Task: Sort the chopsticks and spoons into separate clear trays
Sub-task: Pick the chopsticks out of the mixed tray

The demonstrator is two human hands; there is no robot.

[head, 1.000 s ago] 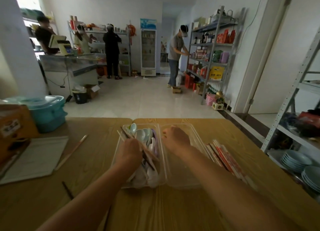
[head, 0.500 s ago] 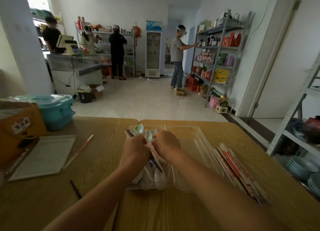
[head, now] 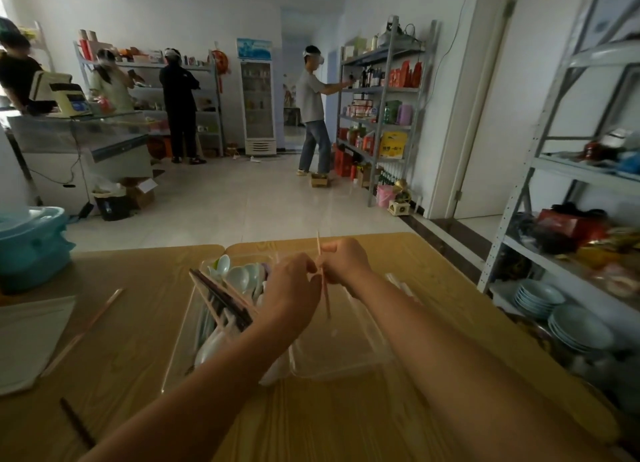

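- Under both grips, the wooden surface [head: 329, 423] spreads wide, with two clear trays set side by side on it.
- A teal tub [head: 31, 247] stands far to the left of the left grip [head: 294, 285], at the surface's far edge.
- The left tray [head: 180, 344] lies below and to the left of the left grip. The right tray [head: 339, 344] lies beneath the right grip [head: 346, 260].
- Pale spoons [head: 239, 276] are heaped in the left tray, just left of the left grip, and dark and pale chopsticks [head: 221, 299] lie slanted across them.
- The right grip pinches a pale chopstick [head: 325, 295], held nearly upright above the right tray. The left grip's fingertips close on the same stick, touching the right grip.
- A loose chopstick [head: 83, 330] lies on the surface well to the left of both grips.
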